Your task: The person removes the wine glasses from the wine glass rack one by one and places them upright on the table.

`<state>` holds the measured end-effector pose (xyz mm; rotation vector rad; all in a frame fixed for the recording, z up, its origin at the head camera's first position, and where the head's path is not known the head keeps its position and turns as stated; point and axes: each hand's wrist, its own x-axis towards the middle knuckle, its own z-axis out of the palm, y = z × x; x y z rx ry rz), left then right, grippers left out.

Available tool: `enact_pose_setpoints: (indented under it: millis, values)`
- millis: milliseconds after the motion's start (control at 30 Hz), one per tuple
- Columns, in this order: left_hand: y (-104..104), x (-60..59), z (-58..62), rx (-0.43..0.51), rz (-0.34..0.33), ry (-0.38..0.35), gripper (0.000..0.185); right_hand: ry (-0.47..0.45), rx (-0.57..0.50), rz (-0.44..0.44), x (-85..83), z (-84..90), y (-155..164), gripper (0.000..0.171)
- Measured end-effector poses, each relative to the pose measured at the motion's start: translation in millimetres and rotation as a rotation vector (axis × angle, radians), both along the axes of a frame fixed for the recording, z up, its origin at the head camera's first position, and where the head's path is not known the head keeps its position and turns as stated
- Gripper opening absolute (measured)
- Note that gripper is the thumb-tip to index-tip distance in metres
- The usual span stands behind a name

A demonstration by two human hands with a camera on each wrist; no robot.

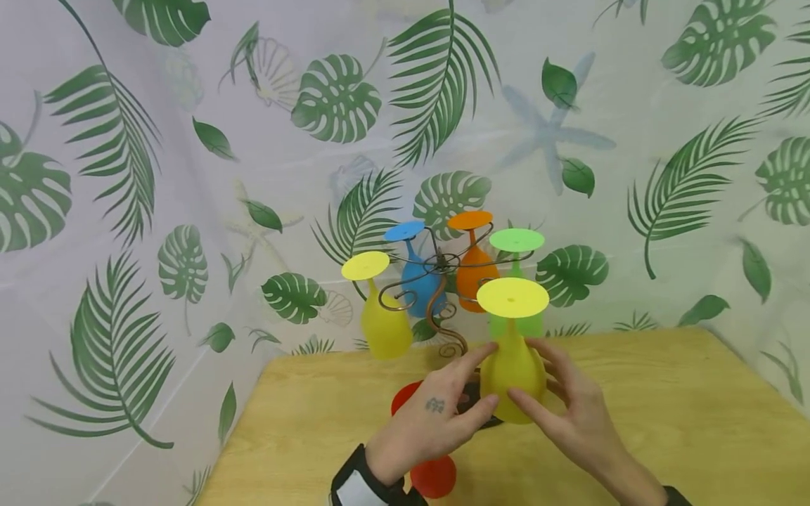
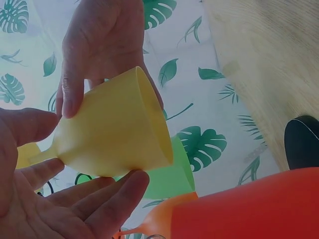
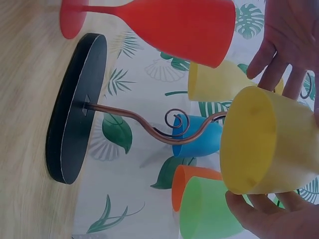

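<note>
Being cradled upside down between both hands is a matte yellow goblet, its flat round foot uppermost, just in front of the curled wire rack above the wooden table. The smooth bowl is being pinched by the left hand and the right hand, fingers curved around it. A red goblet is lying on its side beside the rack's black oval base.

Yellow cup held btwn fingers below & other hand above. Red goblet over black rack base on wooden surface; blue cup, green cup hang nearby.
</note>
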<state>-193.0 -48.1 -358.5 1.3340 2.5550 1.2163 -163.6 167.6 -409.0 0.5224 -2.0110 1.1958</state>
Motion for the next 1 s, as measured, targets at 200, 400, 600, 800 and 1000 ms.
enact_pose_setpoints:
  millis: [200,400,600,800,1000]
  values:
    - [-3,6.6,-2.7,-0.001,0.0,0.014,0.059,-0.053,-0.024,0.039,9.4,0.5,-1,0.075]
    - [-8,15.9,-4.2,-0.049,0.029,0.136,0.061,-0.093,-0.035,0.063,18.5,2.2,-3,0.075]
    - [-11,19.9,-5.4,-0.056,0.029,0.191,0.064,-0.109,-0.015,0.07,22.8,4.0,-4,0.075]
    - [-10,19.0,-5.3,-0.045,0.019,0.222,0.065,-0.082,0.002,0.076,22.9,3.7,-3,0.077]
    - [-10,20.1,-5.3,-0.033,-0.017,0.208,0.065,-0.08,-0.014,0.098,27.0,2.1,-3,0.076]
